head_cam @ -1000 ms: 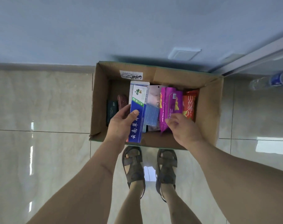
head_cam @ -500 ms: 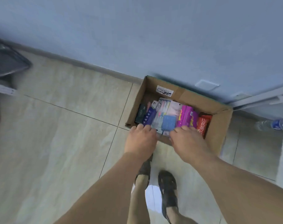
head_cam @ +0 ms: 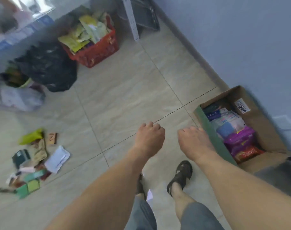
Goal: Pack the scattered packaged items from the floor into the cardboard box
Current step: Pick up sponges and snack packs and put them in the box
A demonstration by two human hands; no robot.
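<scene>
— Both hands have come out of the cardboard box (head_cam: 261, 123) since a second ago, and the view has swung left, so the box now sits at the right edge against the blue wall (head_cam: 241, 39)

— What's in it?

— Packets standing in a row: dark and blue ones at the far end, a pale one with a blue patch, a purple packet (head_cam: 239, 140), then a red packet (head_cam: 247, 152) nearest. A white label is stuck on the inner wall

— And the hands?

— The left hand (head_cam: 149, 138) hangs over the floor with fingers curled under, holding nothing. The right hand (head_cam: 193, 141) is just beside the box's green near edge, fingers loosely bent, also without a hold on anything

— What's still out?

— Scattered packets (head_cam: 35, 161) lie in a heap at lower left, well apart from the box: green, tan, white, dark ones, all blurred

— The room?

— Pale tiled floor (head_cam: 124, 97). A red basket (head_cam: 94, 50) full of yellow-green pouches stands far back, a black bag (head_cam: 48, 68) beside it
</scene>
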